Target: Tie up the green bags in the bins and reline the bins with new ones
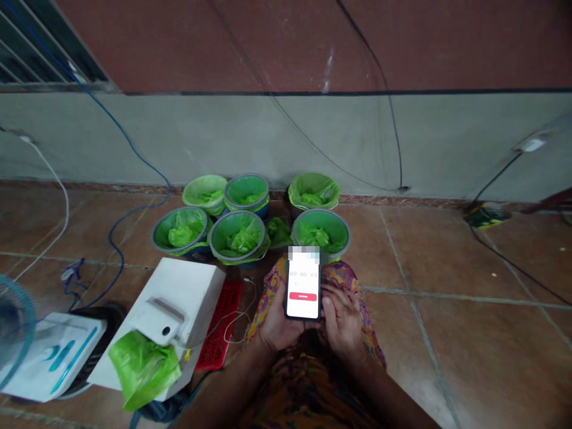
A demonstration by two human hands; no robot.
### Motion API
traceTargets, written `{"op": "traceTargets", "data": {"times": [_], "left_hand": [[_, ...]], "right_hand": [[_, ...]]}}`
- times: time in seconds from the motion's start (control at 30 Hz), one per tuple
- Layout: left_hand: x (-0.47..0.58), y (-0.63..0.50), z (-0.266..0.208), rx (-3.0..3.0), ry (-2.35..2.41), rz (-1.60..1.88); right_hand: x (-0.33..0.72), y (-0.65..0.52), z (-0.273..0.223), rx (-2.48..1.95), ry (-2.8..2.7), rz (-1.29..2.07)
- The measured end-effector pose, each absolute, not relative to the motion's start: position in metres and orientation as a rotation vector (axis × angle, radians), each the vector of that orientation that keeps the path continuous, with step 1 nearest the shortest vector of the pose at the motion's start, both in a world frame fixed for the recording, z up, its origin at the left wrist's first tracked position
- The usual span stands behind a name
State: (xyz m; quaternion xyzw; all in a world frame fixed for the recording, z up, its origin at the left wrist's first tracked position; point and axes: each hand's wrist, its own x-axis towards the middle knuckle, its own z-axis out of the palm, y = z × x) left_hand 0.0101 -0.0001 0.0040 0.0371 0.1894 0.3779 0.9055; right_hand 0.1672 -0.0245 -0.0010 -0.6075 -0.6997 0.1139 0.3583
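A smartphone [302, 304] with a dark frame lies above my lap, its lit screen showing a timer at 00 00 03 and a red button. My left hand [276, 319] is closed around the phone's left side and lower end. At its right edge rests my right hand [343, 316], thumb bent and fingers curled in against the phone. Patterned fabric [357, 286] covers my knees under both hands. Just beyond the phone stands a bucket [320, 232] lined with a green plastic bag. Part of the screen's top is blurred out.
Several more bag-lined buckets [236, 238] stand by the wall. To my left are a white box [187, 280] carrying a white device [158, 322] and a green bag [145, 366], a red basket [218, 333] and a white-and-blue appliance [58, 354]. A blue cable [111, 232] crosses the tiles.
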Motion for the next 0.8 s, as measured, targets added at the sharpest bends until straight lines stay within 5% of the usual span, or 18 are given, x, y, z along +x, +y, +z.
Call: {"op": "traceTargets", "data": {"times": [0.4, 0.8], "left_hand": [[-0.013, -0.004, 0.009, 0.068, 0.293, 0.89], [-0.089, -0.015, -0.011, 0.014, 0.359, 1.187]], "right_hand": [[0.166, -0.027, 0.005, -1.524, -1.773, 0.408], [0.105, -0.016, 0.008, -1.534, -1.515, 1.467]]}}
